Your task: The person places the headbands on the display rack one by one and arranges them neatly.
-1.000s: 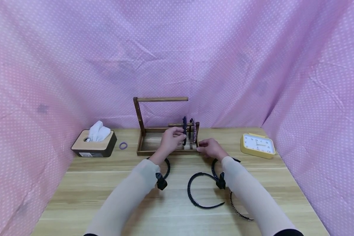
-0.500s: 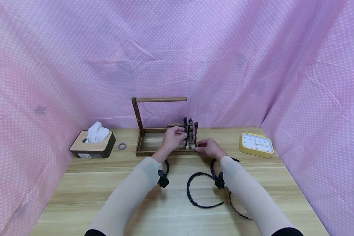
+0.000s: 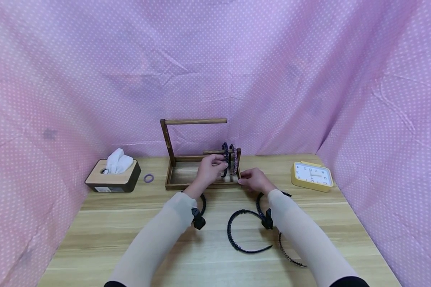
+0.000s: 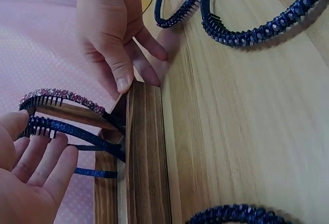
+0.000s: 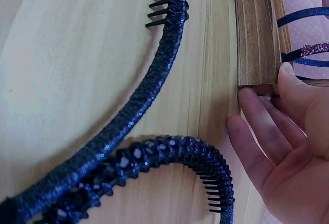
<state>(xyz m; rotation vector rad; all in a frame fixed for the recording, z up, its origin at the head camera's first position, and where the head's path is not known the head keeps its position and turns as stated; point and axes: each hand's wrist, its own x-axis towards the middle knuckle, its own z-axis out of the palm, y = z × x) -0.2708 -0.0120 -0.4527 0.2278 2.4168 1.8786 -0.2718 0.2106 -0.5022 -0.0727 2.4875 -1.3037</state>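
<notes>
My left hand (image 3: 209,169) pinches a dark blue toothed headband (image 4: 77,130) between thumb and fingers. That headband hangs at the short lower rod (image 3: 211,152) of a brown wooden rack (image 3: 195,186). Just right of it hangs a pink beaded headband (image 3: 235,161), with another dark band partly hidden between them. At the rack's right front corner, my right hand (image 3: 255,180) holds the wood, thumb on the end and fingertips against the side, as the right wrist view (image 5: 288,147) shows. The upper rod (image 3: 197,121) is bare.
On the table, a dark headband (image 3: 231,235) overlaps another (image 3: 259,205) near my right wrist. A beaded one (image 3: 289,259) lies under my right forearm, a further one (image 3: 204,203) by my left wrist. Tissue box (image 3: 111,175) and purple ring (image 3: 149,178) stand left, yellow clock (image 3: 312,176) right.
The blue headband in my left hand has shifted slightly right, closer to the pink one. My right hand stays at the rack's corner. The head view has shifted a little.
</notes>
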